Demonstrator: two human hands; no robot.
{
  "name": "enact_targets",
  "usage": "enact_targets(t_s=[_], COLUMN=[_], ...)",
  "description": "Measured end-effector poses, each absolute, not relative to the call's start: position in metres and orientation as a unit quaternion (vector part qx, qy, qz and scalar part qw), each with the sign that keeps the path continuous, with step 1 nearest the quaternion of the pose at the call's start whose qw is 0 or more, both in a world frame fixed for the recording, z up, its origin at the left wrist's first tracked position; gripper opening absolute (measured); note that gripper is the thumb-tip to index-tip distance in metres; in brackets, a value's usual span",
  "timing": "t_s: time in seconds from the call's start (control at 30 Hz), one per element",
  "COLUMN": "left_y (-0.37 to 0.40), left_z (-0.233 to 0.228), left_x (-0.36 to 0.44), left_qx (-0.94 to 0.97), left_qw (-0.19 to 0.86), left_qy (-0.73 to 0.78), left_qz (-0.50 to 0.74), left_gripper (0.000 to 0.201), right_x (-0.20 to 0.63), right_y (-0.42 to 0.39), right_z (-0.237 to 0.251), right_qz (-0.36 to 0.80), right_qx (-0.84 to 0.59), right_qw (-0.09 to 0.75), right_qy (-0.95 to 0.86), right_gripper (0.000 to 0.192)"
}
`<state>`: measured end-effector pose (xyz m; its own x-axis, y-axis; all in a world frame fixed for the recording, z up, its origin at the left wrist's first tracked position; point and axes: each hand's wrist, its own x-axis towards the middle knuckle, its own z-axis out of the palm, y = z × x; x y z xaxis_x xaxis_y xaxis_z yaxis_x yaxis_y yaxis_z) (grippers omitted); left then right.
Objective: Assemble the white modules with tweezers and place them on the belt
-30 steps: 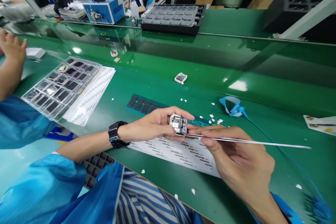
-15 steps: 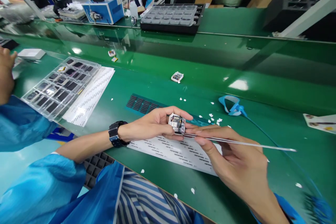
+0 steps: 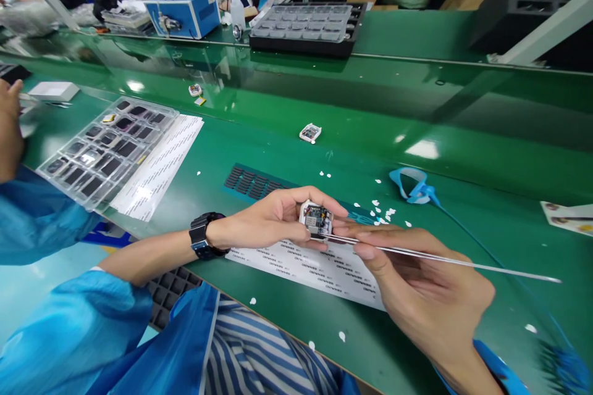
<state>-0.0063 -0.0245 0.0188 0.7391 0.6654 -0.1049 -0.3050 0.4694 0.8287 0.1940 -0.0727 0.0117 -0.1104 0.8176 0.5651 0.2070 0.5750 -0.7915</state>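
Observation:
My left hand [image 3: 278, 216] grips a small white-framed circuit board assembly [image 3: 315, 220] by its edges, with the board's components facing up. Between the thumb and fingers of my right hand [image 3: 417, 284] is a pair of slim metal tweezers [image 3: 445, 260]. The tips of the tweezers reach the lower right edge of the assembly; whether they pinch anything there is too small to tell. Below both hands lies a white printed sheet [image 3: 315, 271]. Partly behind my left hand is a teal sheet with rows of dark strips [image 3: 252, 182].
Another white-framed board [image 3: 310, 133] lies farther back. A clear compartment tray [image 3: 109, 148] stands at left beside a co-worker's hand [image 3: 9, 129]. Small white scraps [image 3: 383, 213] are scattered on the green bench. A blue wrist strap [image 3: 412, 185] with a coiled cord lies at right.
My right hand has shifted slightly right and down, and the tweezers' rear end with it. The assembly in my left hand has turned a little, showing more of its board.

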Motion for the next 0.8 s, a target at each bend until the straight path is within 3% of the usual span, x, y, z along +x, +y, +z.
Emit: enact_targets(t_s=[0.37,0.57,0.8], left_y=[-0.028,-0.025,-0.026], left_z=[0.020,0.024,0.024], left_x=[-0.010,-0.011,-0.011], left_qx=[0.443,0.438,0.443], left_qw=[0.818,0.818,0.817], left_qy=[0.223,0.234,0.225], left_qz=[0.293,0.291,0.293], left_gripper=[0.030,0.027,0.027], right_x=[0.204,0.194,0.194], right_y=[-0.071,-0.075,-0.075], right_z=[0.016,0.010,0.009], right_qz=[0.296,0.263,0.280], right_qx=[-0.350,-0.391,-0.385], right_qw=[0.497,0.559,0.555], right_qy=[-0.737,-0.683,-0.683], right_gripper=[0.025,0.020,0.019])
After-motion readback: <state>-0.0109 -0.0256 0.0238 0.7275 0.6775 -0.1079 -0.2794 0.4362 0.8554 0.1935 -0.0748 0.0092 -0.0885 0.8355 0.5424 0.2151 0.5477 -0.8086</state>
